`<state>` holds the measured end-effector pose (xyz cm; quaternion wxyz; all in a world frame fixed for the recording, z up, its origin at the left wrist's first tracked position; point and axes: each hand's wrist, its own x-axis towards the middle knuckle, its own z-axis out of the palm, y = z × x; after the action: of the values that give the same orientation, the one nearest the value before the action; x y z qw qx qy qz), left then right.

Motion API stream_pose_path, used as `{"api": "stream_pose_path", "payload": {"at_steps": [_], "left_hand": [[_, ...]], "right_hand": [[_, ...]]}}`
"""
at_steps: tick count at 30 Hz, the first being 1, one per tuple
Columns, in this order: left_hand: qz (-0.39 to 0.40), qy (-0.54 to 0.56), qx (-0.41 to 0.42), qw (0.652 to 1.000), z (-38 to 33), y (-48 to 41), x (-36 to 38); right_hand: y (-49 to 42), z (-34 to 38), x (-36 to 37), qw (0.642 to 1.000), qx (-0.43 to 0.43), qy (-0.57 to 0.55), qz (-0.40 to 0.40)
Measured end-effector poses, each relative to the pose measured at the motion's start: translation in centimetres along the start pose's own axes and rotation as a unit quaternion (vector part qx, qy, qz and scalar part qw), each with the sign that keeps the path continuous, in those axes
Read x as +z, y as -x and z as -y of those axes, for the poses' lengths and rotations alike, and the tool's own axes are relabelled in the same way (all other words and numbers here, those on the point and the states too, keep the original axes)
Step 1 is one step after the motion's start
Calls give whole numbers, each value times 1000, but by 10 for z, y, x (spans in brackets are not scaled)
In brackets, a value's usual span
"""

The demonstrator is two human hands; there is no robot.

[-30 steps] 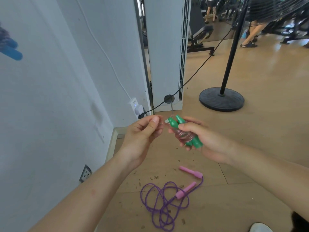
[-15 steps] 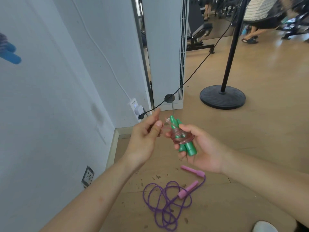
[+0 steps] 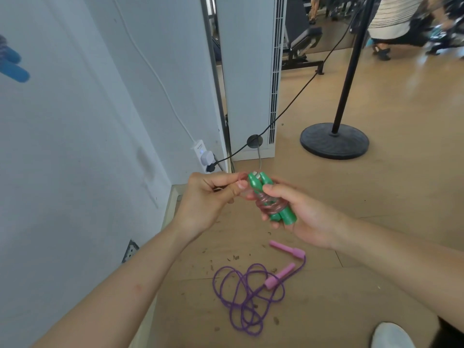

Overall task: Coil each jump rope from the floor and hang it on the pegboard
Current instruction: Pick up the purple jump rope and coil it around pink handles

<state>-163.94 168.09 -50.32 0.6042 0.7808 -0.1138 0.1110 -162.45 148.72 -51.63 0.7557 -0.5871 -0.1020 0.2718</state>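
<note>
Rope (image 3: 269, 205) wound on handles (image 3: 287, 215) gripped by right hand (image 3: 310, 218) could spring loose if the end pinched by left hand (image 3: 207, 200) slips.

We count two jump ropes, four handles and two hands.
One green-handled rope (image 3: 272, 205) has two green handles (image 3: 256, 183), and nearer, one purple rope (image 3: 241, 297) has two pink handles (image 3: 287, 250); our hands are two, left hand (image 3: 208, 197) and right hand (image 3: 301, 212); we also count one black stand (image 3: 334, 140) far right, one white tower unit (image 3: 248, 71), one power strip (image 3: 200, 153), one wall socket (image 3: 130, 249) near left, one white shoe (image 3: 391, 335) near right.
</note>
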Motion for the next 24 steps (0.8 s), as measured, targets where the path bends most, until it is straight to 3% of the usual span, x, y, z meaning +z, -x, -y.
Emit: {"api": "stream_pose_path", "payload": {"at_steps": [7,12,21,24], "left_hand": [[60,-68,5,996,4,1,-10],[72,-57,-27,995,3,4,-11],[-20,77,-123,989,-1,5,-6],[-33,49,-106,993,-1,7,-5]], "right_hand": [[-1,-6,0,997,-11,50,-51],[-5,-12,0,995,-16,64,-69],[-12,-17,-2,986,-44,114,-110],[-11,-17,-1,983,-55,135,-109]]}}
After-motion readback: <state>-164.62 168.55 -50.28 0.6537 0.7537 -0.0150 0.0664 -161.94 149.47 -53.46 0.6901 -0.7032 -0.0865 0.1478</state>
